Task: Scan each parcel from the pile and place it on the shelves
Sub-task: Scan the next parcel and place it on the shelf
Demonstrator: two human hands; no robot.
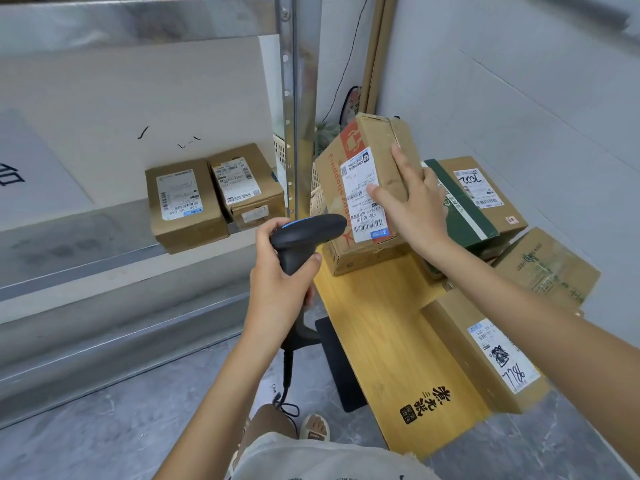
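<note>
Scanning the tilted parcel (363, 188).
My left grip (280, 271) wraps the scanner (304, 233); right grip (412, 209) clasps the parcel; shelf (86, 237) next.

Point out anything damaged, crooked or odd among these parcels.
The parcel in the right hand is worn: its top edges are crumpled and dented. On the shelf, the left box juts past the front edge. The scanner in the left hand looks normal.
</note>
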